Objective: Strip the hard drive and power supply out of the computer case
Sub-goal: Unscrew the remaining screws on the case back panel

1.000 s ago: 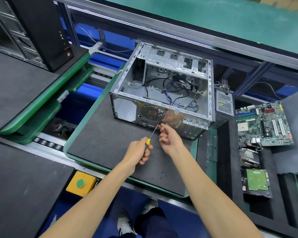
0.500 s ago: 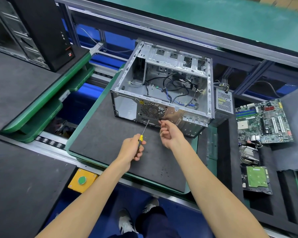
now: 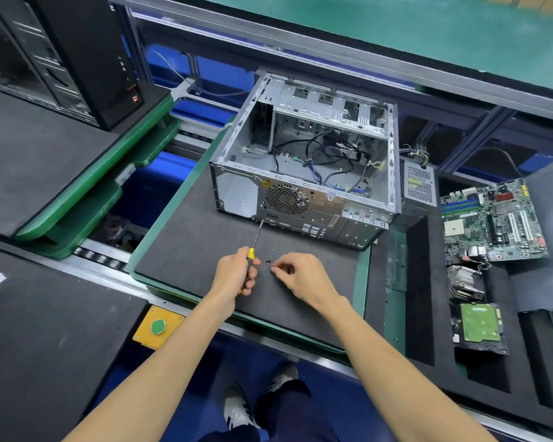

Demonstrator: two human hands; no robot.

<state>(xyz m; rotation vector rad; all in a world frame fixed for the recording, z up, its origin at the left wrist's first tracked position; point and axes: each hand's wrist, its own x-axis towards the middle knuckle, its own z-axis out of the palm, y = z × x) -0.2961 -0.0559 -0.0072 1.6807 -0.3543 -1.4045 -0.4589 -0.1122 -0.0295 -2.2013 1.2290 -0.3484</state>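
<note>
An open grey computer case point(image 3: 304, 161) lies on a black foam pad, its rear panel with the fan grille facing me and loose cables inside. My left hand point(image 3: 233, 274) grips a yellow-handled screwdriver point(image 3: 253, 247) whose tip points at the rear panel's lower edge. My right hand point(image 3: 300, 275) is low over the pad, fingertips pinching a small black screw point(image 3: 272, 268); another black screw point(image 3: 267, 260) lies just beside it. A power supply point(image 3: 419, 186) stands right of the case. A hard drive point(image 3: 479, 327) with a green board lies in a foam tray at the right.
A motherboard point(image 3: 495, 221) and a heatsink point(image 3: 463, 282) sit in the slotted foam tray point(image 3: 422, 307) on the right. A black tower point(image 3: 87, 55) stands on stacked green trays point(image 3: 87, 199) at the left. A yellow box with a green button point(image 3: 157, 327) sits on the conveyor's front rail.
Both hands pulled back from the case's rear panel toward me. My right hand came down to the pad with a screw, and the screwdriver swung left.
</note>
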